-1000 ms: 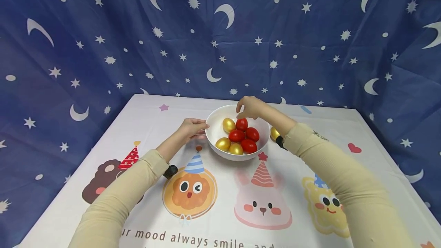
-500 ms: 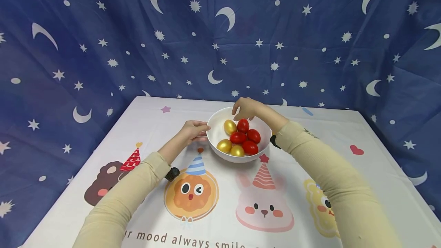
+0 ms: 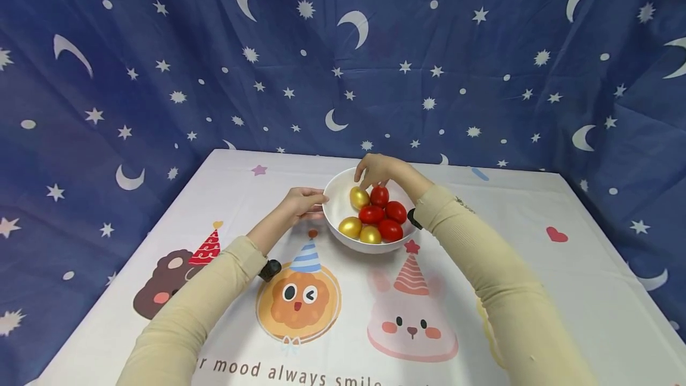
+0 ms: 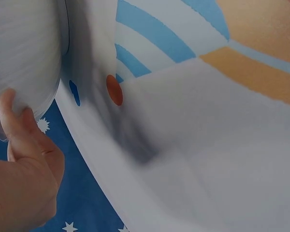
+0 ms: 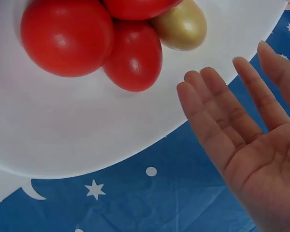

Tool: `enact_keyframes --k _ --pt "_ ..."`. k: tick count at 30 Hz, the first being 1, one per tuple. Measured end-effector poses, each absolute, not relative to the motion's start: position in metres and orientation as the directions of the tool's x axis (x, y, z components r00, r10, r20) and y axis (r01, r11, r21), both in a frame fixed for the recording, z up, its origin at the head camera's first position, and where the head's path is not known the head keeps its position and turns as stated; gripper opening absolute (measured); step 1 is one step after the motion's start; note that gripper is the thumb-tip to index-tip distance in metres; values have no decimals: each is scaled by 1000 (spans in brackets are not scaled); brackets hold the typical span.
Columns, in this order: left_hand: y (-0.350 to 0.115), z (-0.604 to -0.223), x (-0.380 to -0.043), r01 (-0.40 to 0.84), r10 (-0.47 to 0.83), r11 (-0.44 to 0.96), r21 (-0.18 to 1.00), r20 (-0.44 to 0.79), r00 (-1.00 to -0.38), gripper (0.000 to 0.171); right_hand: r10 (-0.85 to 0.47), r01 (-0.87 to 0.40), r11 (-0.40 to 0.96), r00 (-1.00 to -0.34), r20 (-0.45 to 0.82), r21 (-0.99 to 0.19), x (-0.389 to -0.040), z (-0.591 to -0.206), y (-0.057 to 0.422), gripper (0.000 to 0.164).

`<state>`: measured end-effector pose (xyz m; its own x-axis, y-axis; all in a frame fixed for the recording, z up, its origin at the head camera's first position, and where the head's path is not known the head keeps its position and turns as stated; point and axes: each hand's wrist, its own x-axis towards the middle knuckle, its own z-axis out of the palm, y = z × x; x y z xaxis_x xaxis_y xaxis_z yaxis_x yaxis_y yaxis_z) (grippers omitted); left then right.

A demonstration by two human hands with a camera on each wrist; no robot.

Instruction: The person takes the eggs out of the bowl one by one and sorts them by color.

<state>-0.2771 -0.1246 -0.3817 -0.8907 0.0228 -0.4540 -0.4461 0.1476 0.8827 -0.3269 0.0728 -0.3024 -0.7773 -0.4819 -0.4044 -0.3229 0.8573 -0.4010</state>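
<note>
A white bowl (image 3: pixel 336 202) stands on the table, with several shiny red eggs (image 3: pixel 371 214) and three gold eggs (image 3: pixel 350 227) in it. At its left side my left hand (image 3: pixel 300 203) pinches the rim, thumb on top. The left wrist view shows that hand's fingers (image 4: pixel 19 130) against the bowl's outer wall (image 4: pixel 26 53). My right hand (image 3: pixel 377 170) hovers over the far part of the bowl, close to the rearmost gold egg (image 3: pixel 359 198). Seen from the right wrist, its fingers (image 5: pixel 203 121) are loosely extended and hold nothing.
The white tablecloth (image 3: pixel 311 368) carries printed cartoon faces and lettering. Behind the table hangs a dark blue curtain (image 3: pixel 300 106) with moons and stars. Each wrist wears a small black device, one at the left cuff (image 3: pixel 270 270).
My right hand has shifted left over the bowl, toward the rear gold egg. The right forearm now covers the gold egg seen earlier outside the bowl's right side. My left hand keeps its grip.
</note>
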Motion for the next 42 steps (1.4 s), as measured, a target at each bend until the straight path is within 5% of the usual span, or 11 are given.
enact_keyframes --k 42 --pt "-126 -383 -275 -439 10 129 889 -444 -896 43 -504 -458 861 -719 -479 -219 -324 -340 29 28"
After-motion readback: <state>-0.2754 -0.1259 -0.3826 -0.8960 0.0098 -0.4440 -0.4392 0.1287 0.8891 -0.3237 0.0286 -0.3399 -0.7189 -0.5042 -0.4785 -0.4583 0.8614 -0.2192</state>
